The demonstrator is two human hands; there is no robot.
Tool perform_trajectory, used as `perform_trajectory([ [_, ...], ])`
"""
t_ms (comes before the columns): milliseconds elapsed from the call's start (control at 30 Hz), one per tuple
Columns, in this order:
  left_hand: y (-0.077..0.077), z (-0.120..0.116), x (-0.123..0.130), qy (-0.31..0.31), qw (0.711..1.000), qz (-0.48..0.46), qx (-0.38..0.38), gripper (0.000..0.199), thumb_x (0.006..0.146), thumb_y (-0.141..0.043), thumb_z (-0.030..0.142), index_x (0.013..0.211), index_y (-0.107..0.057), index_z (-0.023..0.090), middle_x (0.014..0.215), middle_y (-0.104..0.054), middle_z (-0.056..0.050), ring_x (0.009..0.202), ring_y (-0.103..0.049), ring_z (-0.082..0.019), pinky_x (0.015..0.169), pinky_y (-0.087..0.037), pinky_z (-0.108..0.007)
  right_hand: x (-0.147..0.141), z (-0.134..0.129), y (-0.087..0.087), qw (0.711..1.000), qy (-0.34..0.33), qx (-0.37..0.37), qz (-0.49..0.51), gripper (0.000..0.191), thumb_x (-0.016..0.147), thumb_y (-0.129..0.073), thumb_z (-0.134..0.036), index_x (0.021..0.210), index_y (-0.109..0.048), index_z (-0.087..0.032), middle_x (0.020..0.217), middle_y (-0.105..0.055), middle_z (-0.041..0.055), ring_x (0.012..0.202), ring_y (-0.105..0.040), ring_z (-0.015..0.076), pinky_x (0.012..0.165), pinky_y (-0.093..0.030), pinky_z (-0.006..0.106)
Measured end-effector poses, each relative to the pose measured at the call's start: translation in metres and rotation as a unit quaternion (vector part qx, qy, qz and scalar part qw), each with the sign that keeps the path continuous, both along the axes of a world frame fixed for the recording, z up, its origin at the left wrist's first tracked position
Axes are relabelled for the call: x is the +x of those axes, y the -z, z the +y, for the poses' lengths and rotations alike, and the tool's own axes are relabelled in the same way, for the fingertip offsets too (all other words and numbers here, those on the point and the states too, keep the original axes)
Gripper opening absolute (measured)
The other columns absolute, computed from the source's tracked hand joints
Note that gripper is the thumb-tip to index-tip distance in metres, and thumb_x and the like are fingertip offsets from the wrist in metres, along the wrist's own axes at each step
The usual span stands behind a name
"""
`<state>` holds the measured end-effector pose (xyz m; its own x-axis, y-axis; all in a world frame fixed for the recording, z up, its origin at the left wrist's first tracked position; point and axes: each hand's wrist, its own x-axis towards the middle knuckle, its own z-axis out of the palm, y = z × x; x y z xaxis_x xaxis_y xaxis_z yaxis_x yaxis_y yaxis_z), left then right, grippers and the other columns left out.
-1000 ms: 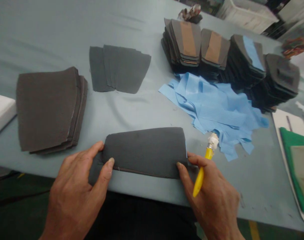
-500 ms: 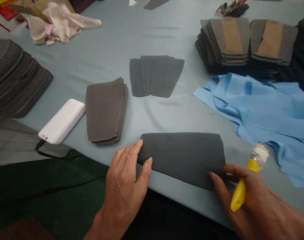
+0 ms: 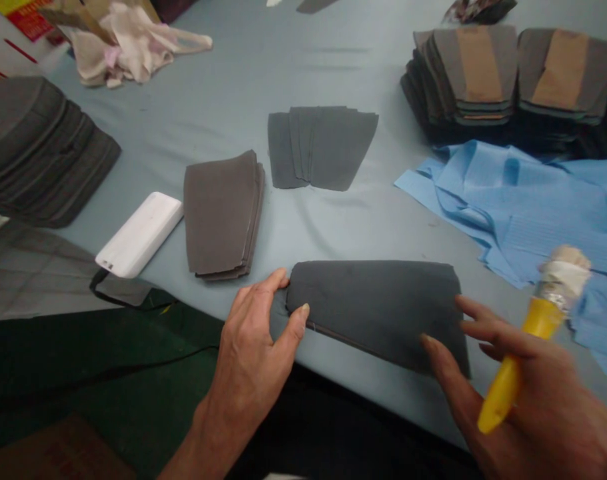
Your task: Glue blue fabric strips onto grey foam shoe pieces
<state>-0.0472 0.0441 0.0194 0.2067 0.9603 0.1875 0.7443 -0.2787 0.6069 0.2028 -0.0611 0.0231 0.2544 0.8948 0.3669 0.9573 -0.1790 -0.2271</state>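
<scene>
A dark grey stack of cut pieces (image 3: 373,307) lies near the table's front edge. My left hand (image 3: 263,333) rests at its left end, thumb and fingers apart at the corner. At the right end, my right hand (image 3: 513,373) has its thumb on or just over the stack and its fingertips beside the edge. A yellow-handled brush (image 3: 543,317) with a whitish wrapped head is held in the right hand, its handle across the palm. Beyond are a brown-grey stack (image 3: 220,213) and several fanned grey pieces (image 3: 328,147).
A white power bank (image 3: 139,233) with a black cable lies at the left edge, near a tall dark stack (image 3: 33,147). Light blue cloth (image 3: 543,207) and banded grey bundles (image 3: 478,67) are on the right. Cream cloth (image 3: 133,47) lies at the back left.
My right hand's fingers have spread and lifted slightly from the stack's right end, and the brush has tilted and moved right. The view has shifted a little.
</scene>
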Motion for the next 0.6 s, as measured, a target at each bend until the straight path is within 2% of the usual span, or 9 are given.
perform_trajectory([
  [67, 0.001, 0.001, 0.0, 0.001, 1.0, -0.003, -0.003, 0.043, 0.099, -0.07, 0.03, 0.139, -0.064, 0.019, 0.126, -0.078, -0.01, 0.119, -0.073, -0.028, 0.11, -0.059, -0.048, -0.015, 0.01, -0.007, 0.998, -0.046, 0.008, -0.048, 0.032, 0.11, -0.055, -0.051, 0.118, -0.064, -0.022, 0.125, -0.079, 0.0116, 0.088, -0.079, 0.0264, 0.064, -0.047, 0.034],
  [167, 0.001, 0.003, -0.001, -0.007, 1.0, -0.015, -0.014, 0.046, 0.096, -0.073, 0.028, 0.14, -0.064, 0.018, 0.127, -0.078, -0.01, 0.117, -0.074, -0.027, 0.109, -0.059, -0.048, -0.027, 0.024, -0.011, 0.994, -0.1, 0.012, -0.051, 0.033, 0.115, -0.046, -0.049, 0.111, -0.061, -0.02, 0.113, -0.081, 0.0114, 0.089, -0.08, 0.0253, 0.064, -0.049, 0.033],
  [267, -0.002, -0.001, -0.005, -0.042, 0.997, -0.052, -0.027, 0.043, 0.096, -0.074, 0.032, 0.137, -0.066, 0.021, 0.129, -0.078, -0.008, 0.114, -0.075, -0.027, 0.107, -0.06, -0.049, -0.028, 0.032, -0.011, 0.993, -0.102, 0.007, -0.06, 0.038, 0.116, -0.042, -0.051, 0.108, -0.062, -0.02, 0.104, -0.082, 0.0106, 0.086, -0.08, 0.0248, 0.063, -0.05, 0.033],
  [400, -0.017, -0.017, -0.014, -0.119, 0.986, -0.119, -0.008, 0.037, 0.098, -0.073, 0.035, 0.135, -0.068, 0.031, 0.132, -0.076, -0.002, 0.118, -0.073, -0.025, 0.111, -0.057, -0.046, -0.022, 0.031, -0.007, 0.992, -0.107, 0.007, -0.068, 0.038, 0.115, -0.043, -0.052, 0.11, -0.063, -0.02, 0.103, -0.082, 0.01, 0.085, -0.081, 0.0244, 0.062, -0.053, 0.033],
  [500, -0.028, -0.022, -0.022, -0.178, 0.961, -0.203, 0.054, 0.031, 0.098, -0.073, 0.031, 0.13, -0.072, 0.033, 0.127, -0.077, 0.001, 0.12, -0.071, -0.023, 0.116, -0.054, -0.043, -0.017, 0.021, 0.005, 0.994, -0.106, 0.006, -0.037, 0.036, 0.111, -0.048, -0.056, 0.111, -0.065, -0.024, 0.113, -0.082, 0.0091, 0.087, -0.082, 0.0266, 0.063, -0.059, 0.035],
  [600, -0.034, -0.01, -0.033, -0.208, 0.909, -0.348, 0.095, 0.019, 0.101, -0.068, 0.033, 0.117, -0.076, 0.035, 0.114, -0.079, 0.003, 0.111, -0.074, -0.022, 0.112, -0.058, -0.043, -0.008, 0.013, 0.025, 0.998, -0.061, 0.018, 0.025, 0.028, 0.099, -0.067, -0.053, 0.118, -0.071, -0.033, 0.117, -0.082, 0.0053, 0.088, -0.082, 0.0324, 0.057, -0.061, 0.041],
])
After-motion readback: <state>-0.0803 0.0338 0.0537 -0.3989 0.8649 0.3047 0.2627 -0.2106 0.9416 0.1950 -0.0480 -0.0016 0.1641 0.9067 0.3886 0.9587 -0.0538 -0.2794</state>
